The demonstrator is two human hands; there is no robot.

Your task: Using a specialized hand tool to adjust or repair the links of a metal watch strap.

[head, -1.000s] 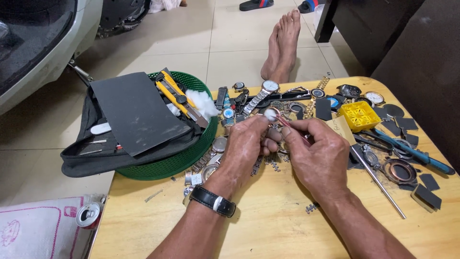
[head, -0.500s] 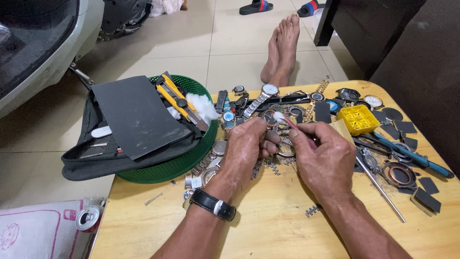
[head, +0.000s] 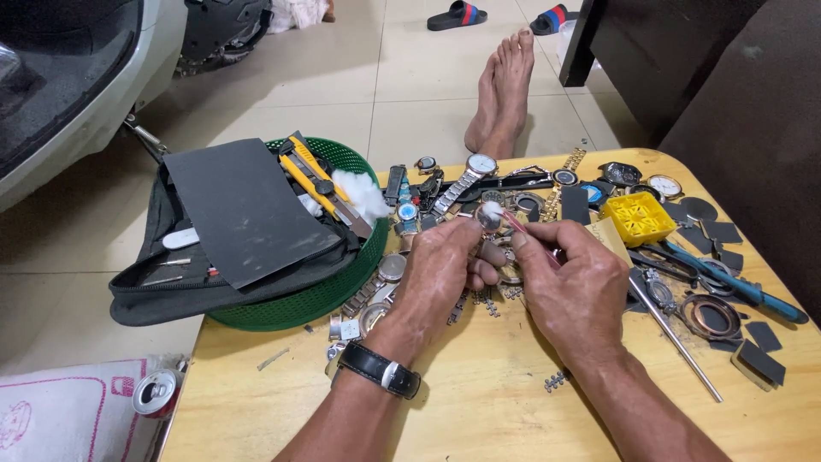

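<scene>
Both forearms reach forward, left hand (head: 440, 274) and right hand (head: 573, 287) (knuckles up) each closed in a pinching grip.

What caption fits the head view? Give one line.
Left hand holds a small round watch part while right hand touches it with a thin pink stick.

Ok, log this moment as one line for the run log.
left hand: holds small round watch case | right hand: holds thin pink stick, tip at case | around: watches and parts on wooden table, green basket

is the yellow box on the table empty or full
Cannot tell: the yellow box sits open-topped with gridded compartments, but their contents are too small to see.
</scene>
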